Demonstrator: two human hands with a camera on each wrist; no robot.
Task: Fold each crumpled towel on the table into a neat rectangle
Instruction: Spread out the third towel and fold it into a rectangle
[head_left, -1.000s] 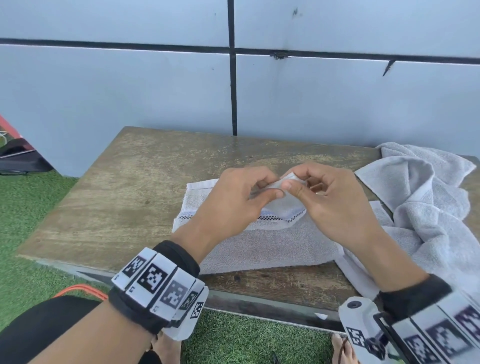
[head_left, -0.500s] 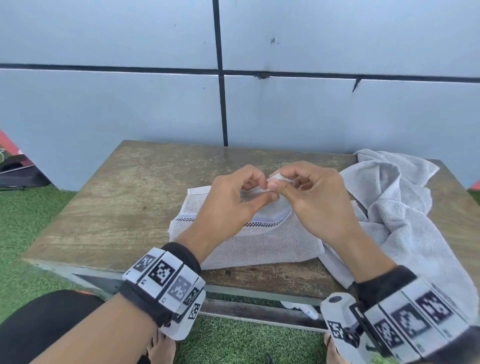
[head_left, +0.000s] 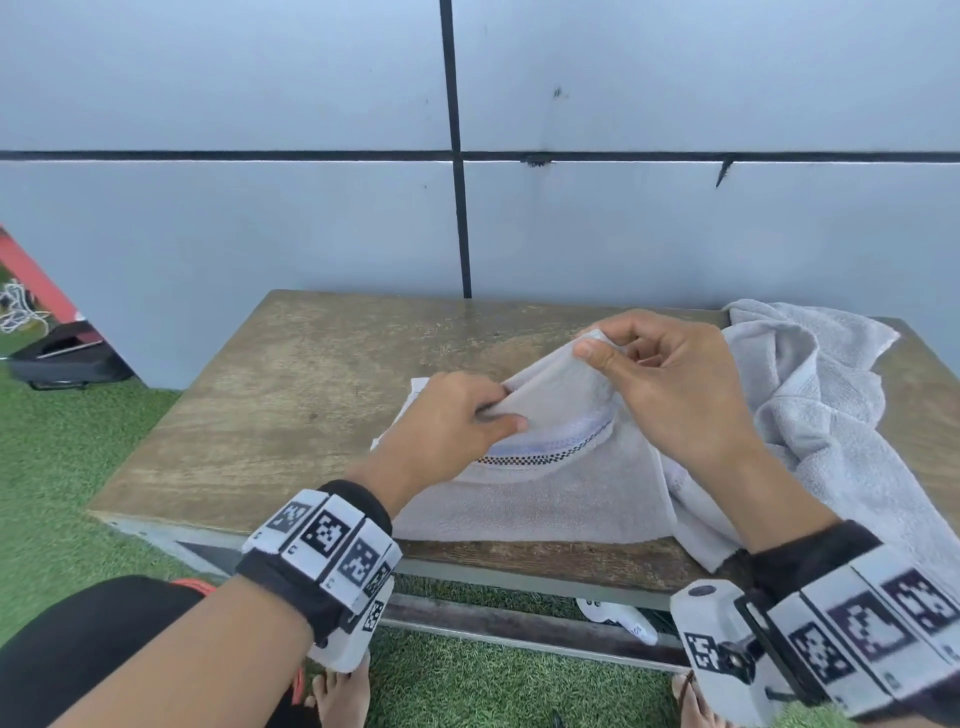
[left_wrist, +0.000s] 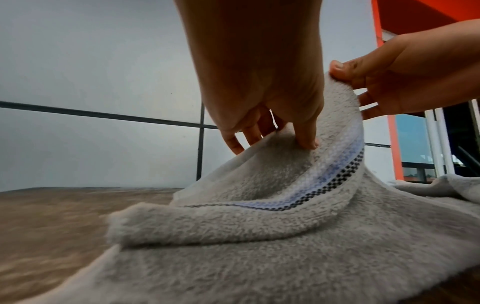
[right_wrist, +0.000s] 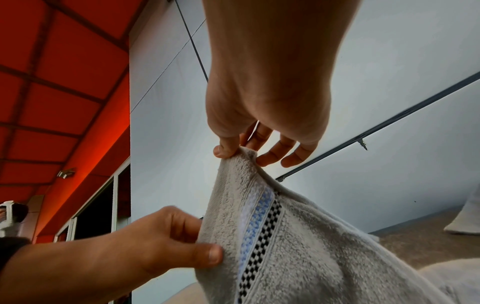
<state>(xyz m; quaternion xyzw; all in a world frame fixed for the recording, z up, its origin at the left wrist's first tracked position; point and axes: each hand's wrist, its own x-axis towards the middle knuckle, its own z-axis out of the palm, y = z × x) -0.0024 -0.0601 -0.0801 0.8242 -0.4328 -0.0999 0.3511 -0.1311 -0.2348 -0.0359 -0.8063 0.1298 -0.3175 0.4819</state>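
Observation:
A small grey towel (head_left: 545, 499) with a blue and black checkered band (left_wrist: 335, 181) lies partly folded near the front edge of the wooden table (head_left: 291, 415). My left hand (head_left: 457, 421) pinches its hemmed edge between thumb and fingers, low over the table. My right hand (head_left: 660, 374) pinches the towel's corner (right_wrist: 244, 156) and holds it lifted, up and to the right of the left hand. The edge is stretched between both hands. A second, larger grey towel (head_left: 821, 415) lies crumpled at the table's right side.
A pale blue panelled wall (head_left: 311, 218) stands right behind the table. Green artificial turf (head_left: 62, 467) surrounds it. A black case (head_left: 62, 358) lies on the ground at the far left. My bare feet (head_left: 343, 696) show below the table's front edge.
My hands, which pinched the towel edge close together, have drawn apart. The right hand rose to the right with the corner; the left slid down and left along the edge.

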